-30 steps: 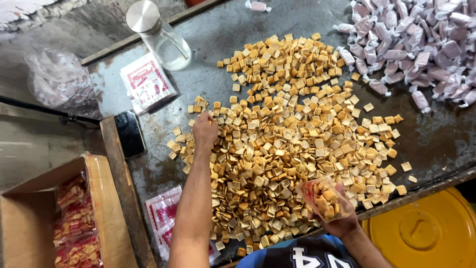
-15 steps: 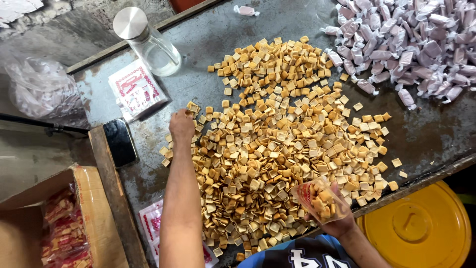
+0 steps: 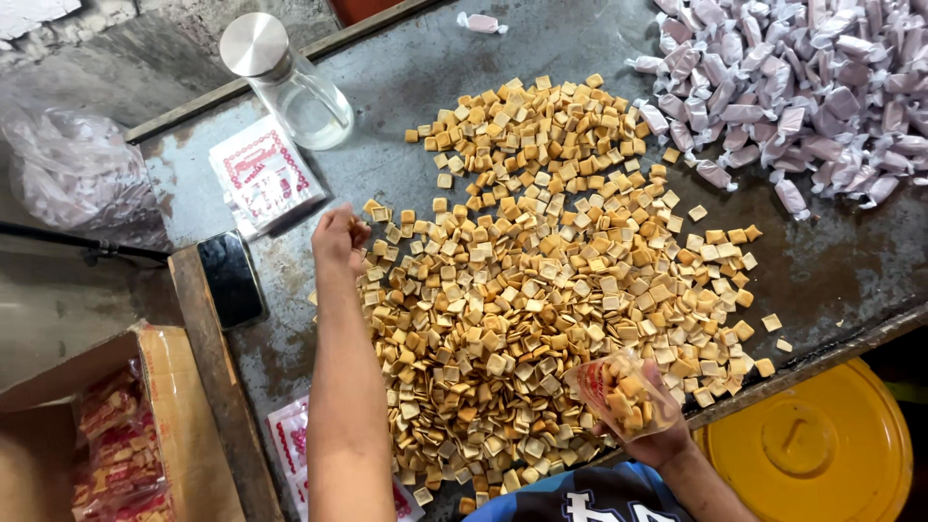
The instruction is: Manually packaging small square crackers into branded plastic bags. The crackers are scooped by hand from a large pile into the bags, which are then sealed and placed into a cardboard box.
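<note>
Hundreds of square crackers (image 3: 541, 290) cover the tabletop (image 3: 841, 271) between both hands. Left hand (image 3: 338, 237), grip closed on a few crackers; right hand (image 3: 657, 440) clasps a small part-filled clear bag (image 3: 621, 391). Best tilt its mouth leftward.

crackers: you see golden tan and pale cream squares (image 3: 541, 280) heaped mid-table
table: your table (image 3: 406, 77) is dull blue-grey, mottled with dark stains
sweets: far right, pale lilac wrappers (image 3: 802, 87)
bag in your right hand: clear, red print (image 3: 623, 391)
packets: white with red patterned border (image 3: 263, 174), far left
bucket lid: bright yellow (image 3: 807, 445), near right
phone: black (image 3: 230, 278)
jar: clear glass, silver lid (image 3: 285, 77)
</note>
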